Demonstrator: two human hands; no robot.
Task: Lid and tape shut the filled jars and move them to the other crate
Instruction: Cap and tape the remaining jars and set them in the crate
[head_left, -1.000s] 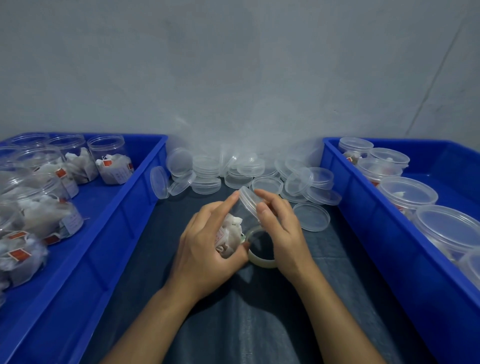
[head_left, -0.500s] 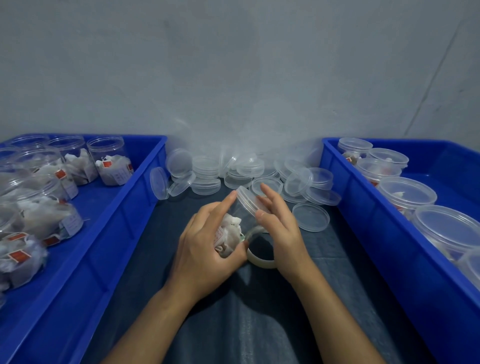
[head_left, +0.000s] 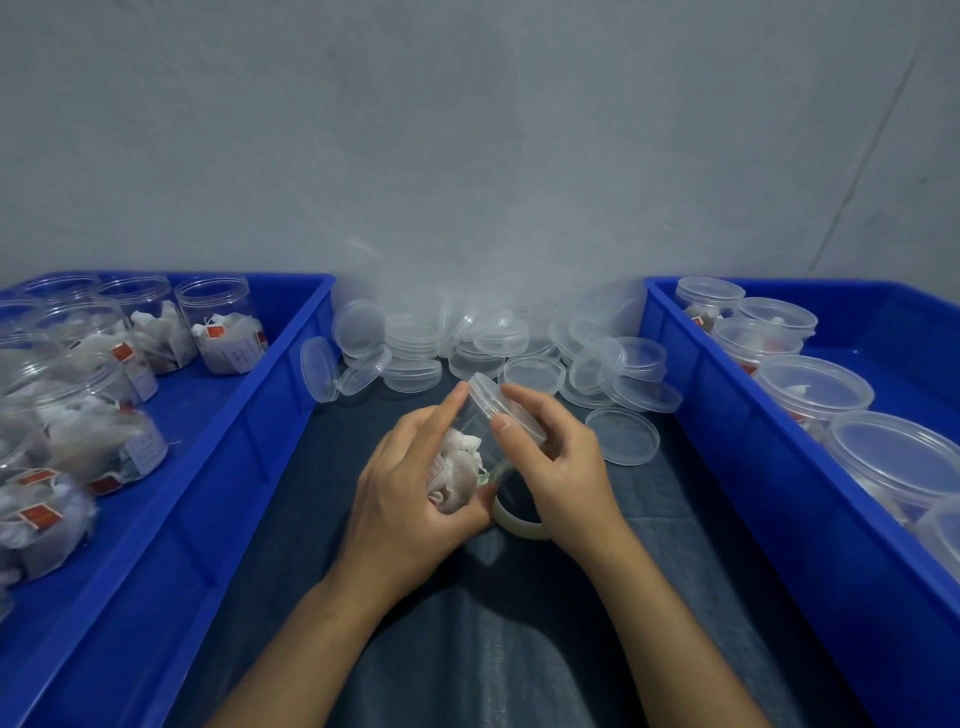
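Observation:
A clear jar (head_left: 470, 452) filled with white tea bags lies tilted between my hands, its clear lid (head_left: 498, 402) on and pointing away and to the right. My left hand (head_left: 410, 493) grips the jar's body, index finger stretched along its side up to the lid. My right hand (head_left: 561, 467) holds the lid end, thumb pressed on the jar just below the lid. A strip of clear tape runs from under that thumb down to the tape roll (head_left: 514, 519), which sits under my right palm on the dark cloth.
The left blue crate (head_left: 260, 415) holds several open filled jars (head_left: 223, 332). The right blue crate (head_left: 691, 374) holds several lidded jars (head_left: 810, 389). Loose clear lids (head_left: 621, 434) lie piled along the grey wall between the crates.
My right hand's thumb and fingers have slid a little round the lid's edge, and the jar has turned slightly in my left hand. Both hands stay in the same place.

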